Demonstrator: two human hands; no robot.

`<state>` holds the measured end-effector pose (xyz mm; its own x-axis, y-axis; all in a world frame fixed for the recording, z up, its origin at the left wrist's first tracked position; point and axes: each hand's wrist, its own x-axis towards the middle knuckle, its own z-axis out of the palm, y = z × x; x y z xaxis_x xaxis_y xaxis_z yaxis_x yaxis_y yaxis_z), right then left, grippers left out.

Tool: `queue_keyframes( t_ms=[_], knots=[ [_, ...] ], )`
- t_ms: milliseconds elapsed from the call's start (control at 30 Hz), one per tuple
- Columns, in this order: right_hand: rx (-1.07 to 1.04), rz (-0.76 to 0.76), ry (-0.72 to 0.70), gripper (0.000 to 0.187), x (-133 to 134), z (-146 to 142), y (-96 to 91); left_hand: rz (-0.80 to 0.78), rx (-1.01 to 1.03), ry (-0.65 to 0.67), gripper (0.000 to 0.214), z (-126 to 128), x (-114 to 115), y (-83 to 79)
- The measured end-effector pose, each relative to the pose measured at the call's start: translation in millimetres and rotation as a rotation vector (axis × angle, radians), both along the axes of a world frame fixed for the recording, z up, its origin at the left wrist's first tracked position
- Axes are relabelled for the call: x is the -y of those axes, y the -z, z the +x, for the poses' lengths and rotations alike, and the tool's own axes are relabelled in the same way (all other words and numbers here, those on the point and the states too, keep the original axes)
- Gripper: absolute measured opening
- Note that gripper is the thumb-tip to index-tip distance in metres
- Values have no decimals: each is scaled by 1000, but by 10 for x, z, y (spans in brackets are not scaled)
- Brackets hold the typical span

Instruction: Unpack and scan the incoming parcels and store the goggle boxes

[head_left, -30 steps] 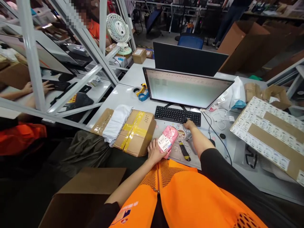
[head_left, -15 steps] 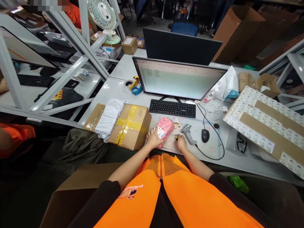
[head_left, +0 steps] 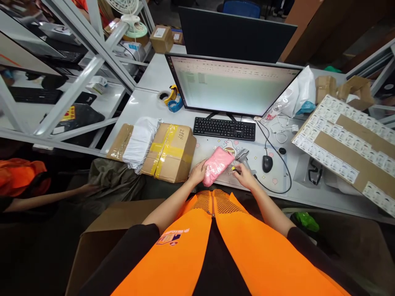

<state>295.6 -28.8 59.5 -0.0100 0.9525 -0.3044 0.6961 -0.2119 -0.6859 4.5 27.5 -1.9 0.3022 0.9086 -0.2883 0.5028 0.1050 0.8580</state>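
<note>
Grips the pink parcel [head_left: 218,164] by its left side in the left hand [head_left: 198,172], at the front edge of the desk [head_left: 145,102]. Pinches the cutter [head_left: 236,170] in the right hand [head_left: 243,176], just beside the parcel. Has the scanner [head_left: 242,155] just beyond that hand, the box [head_left: 168,152] along the front edge leftward.

At the desk [head_left: 148,96] are two monitors [head_left: 231,86], one keyboard [head_left: 222,128], one mouse [head_left: 267,163], one scanner [head_left: 243,155] and one pink parcel [head_left: 217,164].
</note>
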Motion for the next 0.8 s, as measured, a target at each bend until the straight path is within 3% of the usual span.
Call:
queue_keyframes(
  t_ms=[167,300,400,500,667,733,800],
  knots=[
    [179,-104,-524,21,-401,-601,-276,75,-83,-131,47,13,152,11],
    [376,-192,-697,25,-754,-1082,-328,78,-135,-108,46,2,156,9],
    [395,-242,-758,32,-920,-1145,-326,70,-147,-122,45,-3,164,26],
    [488,-210,-707,32,-1101,-776,-407,71,-137,-114,44,-10,169,40],
    [891,-244,-388,25,-1402,452,-798,89,-106,-89,44,-35,180,39],
    [934,-210,-288,28,-1365,780,-882,93,-96,-77,44,-54,193,58],
    [883,-174,-225,32,-1196,847,-819,91,-92,-65,44,-92,206,90]
  ],
)
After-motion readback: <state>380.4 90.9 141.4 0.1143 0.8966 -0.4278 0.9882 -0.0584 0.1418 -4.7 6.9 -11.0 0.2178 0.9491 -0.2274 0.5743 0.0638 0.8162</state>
